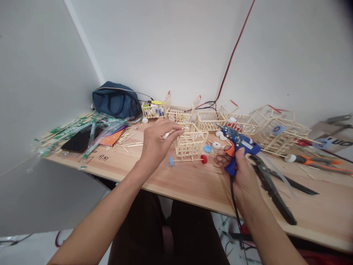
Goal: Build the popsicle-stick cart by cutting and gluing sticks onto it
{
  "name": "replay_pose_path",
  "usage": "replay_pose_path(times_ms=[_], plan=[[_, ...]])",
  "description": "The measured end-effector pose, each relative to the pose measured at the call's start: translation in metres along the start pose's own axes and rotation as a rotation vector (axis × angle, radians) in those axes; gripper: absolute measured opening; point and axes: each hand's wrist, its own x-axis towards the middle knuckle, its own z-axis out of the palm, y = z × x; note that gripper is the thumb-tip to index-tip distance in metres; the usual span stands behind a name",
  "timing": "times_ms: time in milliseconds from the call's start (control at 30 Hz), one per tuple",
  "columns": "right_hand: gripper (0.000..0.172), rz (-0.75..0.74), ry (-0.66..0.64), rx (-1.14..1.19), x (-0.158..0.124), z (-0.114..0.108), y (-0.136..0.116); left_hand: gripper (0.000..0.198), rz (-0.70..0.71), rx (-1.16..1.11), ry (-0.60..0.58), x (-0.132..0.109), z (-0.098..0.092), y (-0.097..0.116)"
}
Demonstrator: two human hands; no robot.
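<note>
My left hand [157,141] is above the table, its thumb and forefinger pinched together beside a small stick frame [190,147]; what they hold is too small to name. A stick axle [189,160] with a blue cap and a red cap lies at the foot of this frame. My right hand [239,165] grips a blue glue gun [241,141] with an orange trigger, its nozzle pointing up and to the left. Between the hands, a blue cap [207,148] and a white cap [216,145] rest on the wood.
Several stick carts, one of them a frame [211,120], line the wall. At the left are a blue pouch [116,99], a dark phone [79,139] and stick packets. Black cutters [275,193] and orange-handled pliers [317,161] lie at the right. The table's front edge [176,201] is near.
</note>
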Motion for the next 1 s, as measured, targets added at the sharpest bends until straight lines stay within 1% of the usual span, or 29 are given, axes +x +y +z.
replay_pose_path(times_ms=[200, 500, 800, 1000], plan=[[0.048, -0.006, -0.006, 0.002, 0.0007, -0.0006, 0.0004, 0.013, 0.002, -0.006, 0.0, 0.0003, 0.0002, 0.0007], [0.047, -0.016, -0.017, -0.019, 0.0006, -0.002, 0.0011, 0.006, 0.008, 0.003, -0.002, -0.0001, -0.0005, -0.0003], [0.05, -0.031, -0.008, -0.063, 0.001, -0.0036, 0.0014, 0.006, 0.008, 0.006, -0.003, -0.0001, -0.0006, -0.0011], [0.051, -0.021, 0.012, -0.041, -0.0003, -0.0001, -0.0002, 0.006, 0.017, 0.0, -0.001, -0.0004, -0.0007, -0.001]])
